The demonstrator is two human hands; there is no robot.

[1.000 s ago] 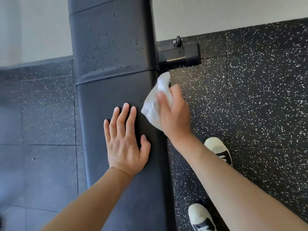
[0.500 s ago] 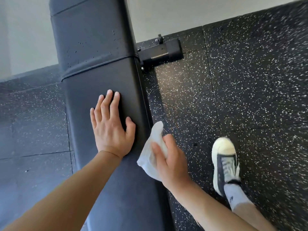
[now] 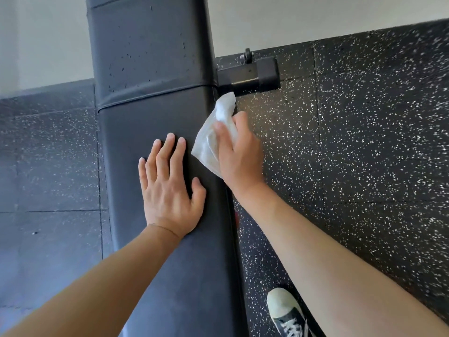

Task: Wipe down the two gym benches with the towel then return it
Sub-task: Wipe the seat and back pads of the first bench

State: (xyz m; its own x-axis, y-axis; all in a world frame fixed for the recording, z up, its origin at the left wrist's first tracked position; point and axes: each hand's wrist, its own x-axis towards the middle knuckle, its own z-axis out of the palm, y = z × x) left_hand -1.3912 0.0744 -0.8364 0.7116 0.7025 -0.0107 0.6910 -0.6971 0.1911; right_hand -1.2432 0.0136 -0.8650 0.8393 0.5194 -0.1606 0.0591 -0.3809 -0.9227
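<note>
A black padded gym bench (image 3: 155,113) runs from the bottom of the view up to the wall, with a seam across its pad. My left hand (image 3: 170,188) lies flat on the pad, fingers straight and close together. My right hand (image 3: 239,152) grips a crumpled white towel (image 3: 213,139) and holds it against the bench's right side edge, just below the seam. The towel's top corner reaches up toward the bench's metal foot. Only one bench is in view.
A black metal foot bar (image 3: 252,74) sticks out to the right of the bench near the wall. Speckled black rubber flooring (image 3: 364,142) surrounds the bench. My shoe (image 3: 286,312) stands on the floor at the bottom right. A pale wall (image 3: 315,10) lies behind.
My right hand has slid the towel forward along the bench's right edge, from beside my left wrist up to near the seam. My left hand stayed flat on the pad.
</note>
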